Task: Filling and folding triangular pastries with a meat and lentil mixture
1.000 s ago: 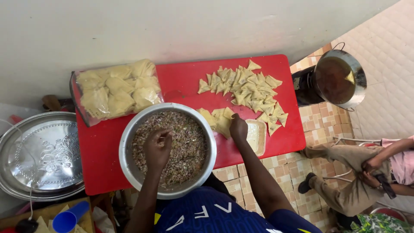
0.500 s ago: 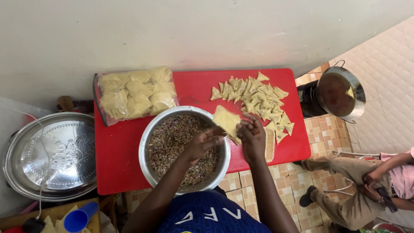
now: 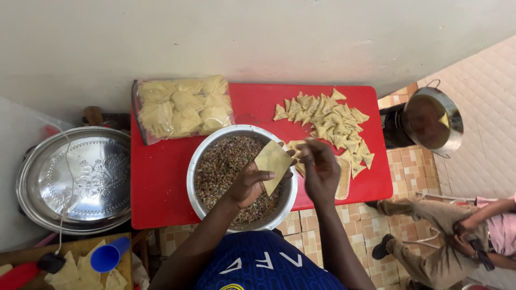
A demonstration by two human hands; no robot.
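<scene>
Currently your left hand [image 3: 248,185] holds a square pastry sheet [image 3: 272,164] at centre frame, fingers closed on its lower edge, above the steel bowl of filling [image 3: 236,172]. Your right hand [image 3: 321,171] pinches the sheet's right corner. Folded triangles [image 3: 328,121] lie upper right on the red surface [image 3: 161,177].

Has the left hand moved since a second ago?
Yes. The left hand has lifted out of the filling and now holds a pastry sheet over the bowl's right side.

Free room: bare red table [image 3: 161,188] left of my bowl [image 3: 196,161].
Obstacles: pastry bag [image 3: 183,107] behind, folded pastries [image 3: 328,121] right.
</scene>
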